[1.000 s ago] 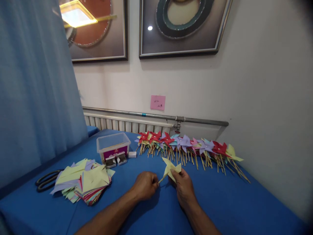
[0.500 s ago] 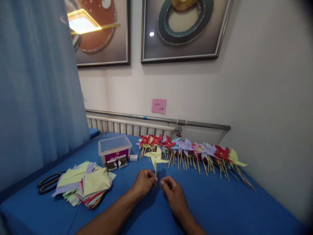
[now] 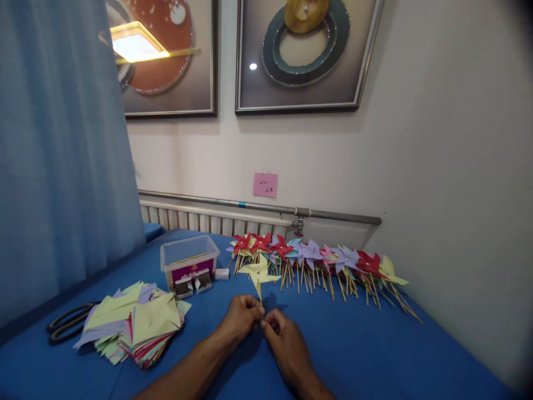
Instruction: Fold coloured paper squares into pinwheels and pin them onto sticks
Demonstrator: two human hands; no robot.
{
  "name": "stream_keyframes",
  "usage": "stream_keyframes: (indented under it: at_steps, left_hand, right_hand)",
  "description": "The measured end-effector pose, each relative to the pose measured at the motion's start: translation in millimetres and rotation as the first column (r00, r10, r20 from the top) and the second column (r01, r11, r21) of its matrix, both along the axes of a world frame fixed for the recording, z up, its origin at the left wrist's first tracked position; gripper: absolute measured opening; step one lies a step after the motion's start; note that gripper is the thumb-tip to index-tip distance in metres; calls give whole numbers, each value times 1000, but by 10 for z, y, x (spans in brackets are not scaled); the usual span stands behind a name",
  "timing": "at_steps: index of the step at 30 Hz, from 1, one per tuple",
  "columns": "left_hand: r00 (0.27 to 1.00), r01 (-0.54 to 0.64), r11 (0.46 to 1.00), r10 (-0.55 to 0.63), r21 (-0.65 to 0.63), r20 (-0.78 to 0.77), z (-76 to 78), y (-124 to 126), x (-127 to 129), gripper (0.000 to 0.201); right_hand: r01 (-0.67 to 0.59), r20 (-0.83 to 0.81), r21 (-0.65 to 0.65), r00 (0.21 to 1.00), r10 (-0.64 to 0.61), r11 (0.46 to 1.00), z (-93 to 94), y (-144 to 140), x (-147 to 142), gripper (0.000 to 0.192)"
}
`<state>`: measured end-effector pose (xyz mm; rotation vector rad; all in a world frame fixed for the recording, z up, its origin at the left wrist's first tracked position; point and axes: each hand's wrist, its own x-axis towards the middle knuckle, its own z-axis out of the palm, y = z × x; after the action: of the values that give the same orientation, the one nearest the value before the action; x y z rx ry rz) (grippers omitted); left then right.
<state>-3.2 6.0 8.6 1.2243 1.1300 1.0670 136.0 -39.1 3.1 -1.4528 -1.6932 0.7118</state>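
Note:
A pale yellow paper pinwheel (image 3: 259,272) stands upright on a thin stick in front of me. My left hand (image 3: 242,318) pinches that stick below the paper blades. Close against it, my right hand (image 3: 285,341) has thumb and fingers pressed together at the stick's lower end, which they mostly hide. Beyond the hands lies a long row of finished pinwheels (image 3: 308,253) in red, purple, yellow, pink and blue, their sticks toward me. To the left is a stack of cut coloured paper sheets (image 3: 154,319).
Black-handled scissors (image 3: 69,322) lie beside the paper stack. A clear plastic box (image 3: 189,247) holds sticks; two small open boxes (image 3: 203,281) of pins or similar bits and a little white box (image 3: 222,274) sit by it. A blue cloth (image 3: 375,355) covers the table, against a wall.
My right hand has moved in from a small gap to meet the left hand at the stick. The view has shifted slightly; the pinwheel stays in my left hand.

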Motion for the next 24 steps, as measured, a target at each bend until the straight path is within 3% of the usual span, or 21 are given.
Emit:
stream_keyframes:
  at_steps: [24]
  left_hand:
    - [997,57,998,-56,4,-57,-58,6,8,26]
  right_hand:
    - [76,93,-2,993,-75,997,-26,17,-11,16]
